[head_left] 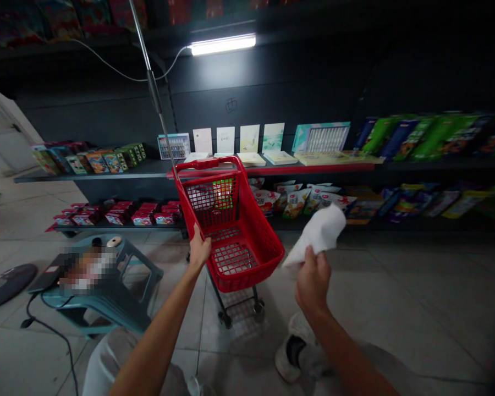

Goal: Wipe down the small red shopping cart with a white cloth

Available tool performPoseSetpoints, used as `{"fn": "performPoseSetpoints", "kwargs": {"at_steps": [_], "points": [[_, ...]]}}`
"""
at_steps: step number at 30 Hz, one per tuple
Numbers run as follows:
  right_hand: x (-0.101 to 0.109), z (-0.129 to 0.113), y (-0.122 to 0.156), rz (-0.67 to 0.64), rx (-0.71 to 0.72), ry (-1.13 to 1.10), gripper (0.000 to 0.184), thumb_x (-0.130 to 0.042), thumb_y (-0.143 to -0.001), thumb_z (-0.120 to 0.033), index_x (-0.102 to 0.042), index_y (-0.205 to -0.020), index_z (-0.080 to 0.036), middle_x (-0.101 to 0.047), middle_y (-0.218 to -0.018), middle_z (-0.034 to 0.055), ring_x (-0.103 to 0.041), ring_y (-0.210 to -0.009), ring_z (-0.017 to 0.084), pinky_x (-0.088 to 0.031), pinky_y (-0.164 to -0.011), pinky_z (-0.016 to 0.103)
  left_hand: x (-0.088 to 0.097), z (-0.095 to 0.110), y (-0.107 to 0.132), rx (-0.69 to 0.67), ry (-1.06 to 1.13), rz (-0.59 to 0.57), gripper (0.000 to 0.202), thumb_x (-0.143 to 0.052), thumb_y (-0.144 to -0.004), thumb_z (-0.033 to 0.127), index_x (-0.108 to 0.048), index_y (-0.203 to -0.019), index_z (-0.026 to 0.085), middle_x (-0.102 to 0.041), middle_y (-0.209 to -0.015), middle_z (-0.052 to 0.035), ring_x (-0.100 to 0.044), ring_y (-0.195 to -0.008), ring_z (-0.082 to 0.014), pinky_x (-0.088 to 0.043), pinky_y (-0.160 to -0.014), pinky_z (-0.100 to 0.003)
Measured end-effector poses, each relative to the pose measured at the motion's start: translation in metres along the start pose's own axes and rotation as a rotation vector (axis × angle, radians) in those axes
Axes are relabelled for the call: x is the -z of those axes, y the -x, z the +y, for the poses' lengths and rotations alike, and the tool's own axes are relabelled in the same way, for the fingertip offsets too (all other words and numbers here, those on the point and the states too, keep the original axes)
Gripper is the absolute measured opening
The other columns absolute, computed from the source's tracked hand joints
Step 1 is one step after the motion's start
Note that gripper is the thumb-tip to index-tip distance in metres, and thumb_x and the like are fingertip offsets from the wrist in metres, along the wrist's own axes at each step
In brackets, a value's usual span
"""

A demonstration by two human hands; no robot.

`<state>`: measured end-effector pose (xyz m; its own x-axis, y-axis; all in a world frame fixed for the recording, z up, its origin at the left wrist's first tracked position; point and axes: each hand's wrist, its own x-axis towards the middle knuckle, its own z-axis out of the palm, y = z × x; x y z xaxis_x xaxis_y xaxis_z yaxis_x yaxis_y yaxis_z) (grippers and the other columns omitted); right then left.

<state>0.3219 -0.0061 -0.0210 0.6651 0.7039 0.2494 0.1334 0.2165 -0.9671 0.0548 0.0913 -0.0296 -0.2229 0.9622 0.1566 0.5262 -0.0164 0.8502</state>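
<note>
A small red shopping cart (268, 234) with a grid-walled basket stands in front of me on dark wheels. My left hand (198, 248) is closed around the left rim of its basket. To the right of the cart, my right hand (313, 278) pinches a white cloth or tissue (322, 230), held up in the air and apart from the cart. The cloth's lower tip hangs near the basket's front right corner. Through the grid at the back, coloured packets on the shelf show. The basket floor is bare grid.
Behind the cart, a dark shelf (148, 171) bears notebooks (225, 141), boxes and snack bags (421, 135). A blue-green stool (107, 302) with items stands at left, its cable (58, 333) trailing on the floor. A metal pole (153, 91) rises behind the cart.
</note>
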Motion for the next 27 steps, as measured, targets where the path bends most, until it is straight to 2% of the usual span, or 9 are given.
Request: {"fn": "performPoseSetpoints", "kwargs": {"at_steps": [2, 4, 7, 9, 13, 16, 19, 23, 27], "points": [[0.005, -0.004, -0.021, -0.112, 0.144, 0.201, 0.051, -0.044, -0.094, -0.055, -0.068, -0.108, -0.013, -0.073, -0.105, 0.0145, -0.065, -0.108, 0.028, -0.049, -0.099, 0.041, 0.007, -0.003, -0.004, -0.006, 0.004, -0.025, 0.087, -0.054, -0.080, 0.016, -0.027, -0.162, 0.021, -0.065, -0.140, -0.0040, -0.064, -0.124, -0.0242, -0.046, -0.113, -0.037], [0.004, -0.001, -0.028, -0.351, 0.245, 0.347, 0.052, -0.042, -0.096, -0.048, -0.067, -0.124, -0.013, -0.069, -0.127, 0.0179, -0.059, -0.128, 0.031, -0.043, -0.110, 0.045, 0.015, -0.005, -0.008, -0.030, 0.007, -0.049, 0.087, -0.054, -0.078, 0.015, -0.031, -0.161, 0.023, -0.066, -0.140, -0.0023, -0.064, -0.124, -0.0243, -0.046, -0.113, -0.038], [-0.004, 0.011, -0.021, -0.675, 0.316, 0.493, 0.056, -0.039, -0.097, -0.034, -0.052, -0.148, -0.017, -0.046, -0.158, 0.0134, -0.043, -0.147, 0.027, -0.034, -0.121, 0.046, 0.026, -0.008, -0.014, -0.073, 0.001, -0.071, 0.085, -0.053, -0.076, 0.014, -0.037, -0.159, 0.025, -0.066, -0.140, -0.0006, -0.062, -0.128, -0.0241, -0.046, -0.113, -0.038], [-0.010, 0.018, -0.012, -0.762, 0.348, 0.545, 0.058, -0.035, -0.097, -0.027, -0.047, -0.153, -0.017, -0.033, -0.165, 0.0104, -0.036, -0.151, 0.024, -0.030, -0.125, 0.045, 0.033, -0.009, -0.018, -0.096, -0.011, -0.090, 0.083, -0.052, -0.077, 0.015, -0.037, -0.158, 0.025, -0.064, -0.142, 0.0001, -0.061, -0.129, -0.0235, -0.046, -0.113, -0.038], [-0.013, 0.018, 0.002, -0.803, 0.395, 0.572, 0.058, -0.032, -0.097, -0.020, -0.048, -0.152, -0.014, -0.029, -0.166, 0.0104, -0.029, -0.154, 0.021, -0.024, -0.128, 0.045, 0.039, -0.011, -0.030, -0.111, -0.073, -0.156, 0.078, -0.055, -0.079, 0.019, -0.040, -0.155, 0.027, -0.064, -0.142, -0.0011, -0.063, -0.127, -0.0251, -0.047, -0.110, -0.040], [-0.012, 0.011, 0.009, -0.794, 0.413, 0.573, 0.057, -0.034, -0.096, -0.018, -0.050, -0.151, -0.015, -0.033, -0.164, 0.0091, -0.029, -0.154, 0.022, -0.025, -0.128, 0.047, 0.039, -0.010, -0.045, -0.047, -0.156, -0.177, 0.069, -0.059, -0.080, 0.023, -0.045, -0.147, 0.022, -0.067, -0.135, -0.0114, -0.066, -0.122, -0.0304, -0.050, -0.105, -0.043], [-0.012, 0.002, 0.015, -0.803, 0.405, 0.564, 0.057, -0.036, -0.096, -0.019, -0.050, -0.151, -0.017, -0.038, -0.162, 0.0068, -0.036, -0.151, 0.022, -0.028, -0.127, 0.047, 0.039, -0.010, -0.066, 0.013, -0.276, -0.137, 0.058, -0.058, -0.083, 0.024, -0.043, -0.139, 0.016, -0.068, -0.128, -0.0207, -0.068, -0.116, -0.0349, -0.051, -0.100, -0.045], [-0.014, -0.008, 0.019, -0.853, 0.354, 0.546, 0.057, -0.035, -0.096, -0.021, -0.051, -0.151, -0.019, -0.046, -0.157, 0.0050, -0.044, -0.146, 0.021, -0.033, -0.125, 0.044, 0.042, -0.015, -0.097, 0.036, -0.359, -0.124, 0.040, -0.054, -0.086, 0.021, -0.045, -0.124, 0.016, -0.070, -0.117, -0.0217, -0.070, -0.110, -0.0337, -0.051, -0.098, -0.044], [-0.020, -0.008, 0.020, -0.861, 0.337, 0.514, 0.057, -0.036, -0.096, -0.023, -0.051, -0.151, -0.023, -0.043, -0.158, 0.0016, -0.042, -0.147, 0.021, -0.034, -0.125, 0.043, 0.043, -0.021, -0.110, -0.019, -0.338, -0.134, 0.033, -0.050, -0.084, 0.012, -0.045, -0.117, 0.016, -0.070, -0.117, -0.0187, -0.070, -0.110, -0.0280, -0.051, -0.098, -0.039]]}}
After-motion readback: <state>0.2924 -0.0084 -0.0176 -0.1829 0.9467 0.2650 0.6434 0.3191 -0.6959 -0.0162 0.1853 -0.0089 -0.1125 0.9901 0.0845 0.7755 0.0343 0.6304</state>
